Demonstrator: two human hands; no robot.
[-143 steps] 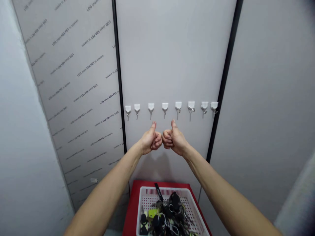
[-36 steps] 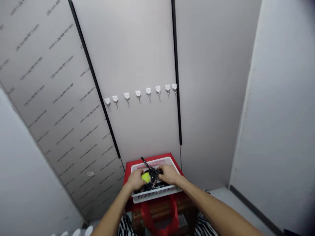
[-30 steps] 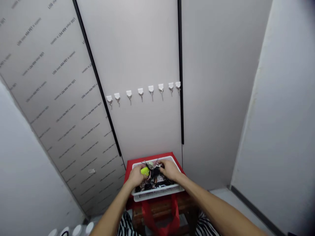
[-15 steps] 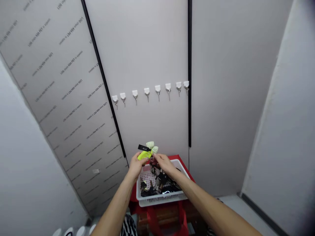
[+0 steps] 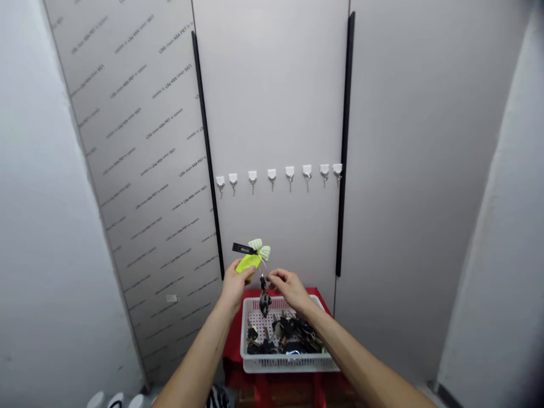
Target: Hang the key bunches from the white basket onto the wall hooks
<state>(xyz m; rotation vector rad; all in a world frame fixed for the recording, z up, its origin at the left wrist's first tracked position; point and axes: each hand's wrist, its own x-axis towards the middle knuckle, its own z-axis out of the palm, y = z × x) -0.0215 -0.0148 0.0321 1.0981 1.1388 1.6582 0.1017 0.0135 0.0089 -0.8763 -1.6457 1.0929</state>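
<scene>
My left hand (image 5: 235, 283) pinches a lime-green keychain (image 5: 249, 262) with a pale bow and a black tag, held above a white basket (image 5: 289, 362). A dark key fob (image 5: 264, 302) dangles from it on a ring. My right hand (image 5: 289, 286) is beside it, fingers closed at the ring, just above the fob. The basket holds several more dark keys and fobs (image 5: 293, 334). A row of several white wall hooks (image 5: 278, 173) hangs bare on the panel above, well clear of both hands.
The basket rests on a red cloth (image 5: 234, 340) over a low stand. Black vertical strips (image 5: 344, 141) frame the hook panel. A film-covered panel (image 5: 140, 141) leans at the left. White round objects (image 5: 113, 400) show at the floor, lower left.
Both hands came up out of the basket, lifting the green keychain with its fob. The camera view swung, so the hooks now sit level and centred.
</scene>
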